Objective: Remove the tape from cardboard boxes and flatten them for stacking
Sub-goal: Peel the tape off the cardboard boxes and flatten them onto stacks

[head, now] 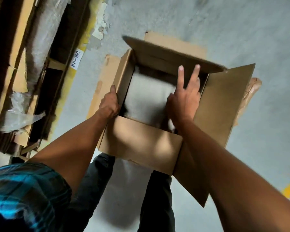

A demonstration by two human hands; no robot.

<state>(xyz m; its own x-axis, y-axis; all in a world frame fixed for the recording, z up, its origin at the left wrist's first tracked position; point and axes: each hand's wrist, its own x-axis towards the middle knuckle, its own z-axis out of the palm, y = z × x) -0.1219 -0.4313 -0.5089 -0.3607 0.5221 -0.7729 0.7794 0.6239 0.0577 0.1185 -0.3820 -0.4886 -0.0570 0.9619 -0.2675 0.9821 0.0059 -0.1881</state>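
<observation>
brown cardboard box (139,143), blue plaid sleeve (23,190), grey floor (241,30)

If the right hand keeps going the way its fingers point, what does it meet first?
Probably the far flap of the cardboard box: the right hand points its fingers up at that flap's underside, though depth is unclear.

One open cardboard box (141,141) is up in the air, with four flaps showing. Two hands grip it: the left hand (110,104) and the right hand (184,101). One white label (75,59) sits at the floor's left edge.
</observation>
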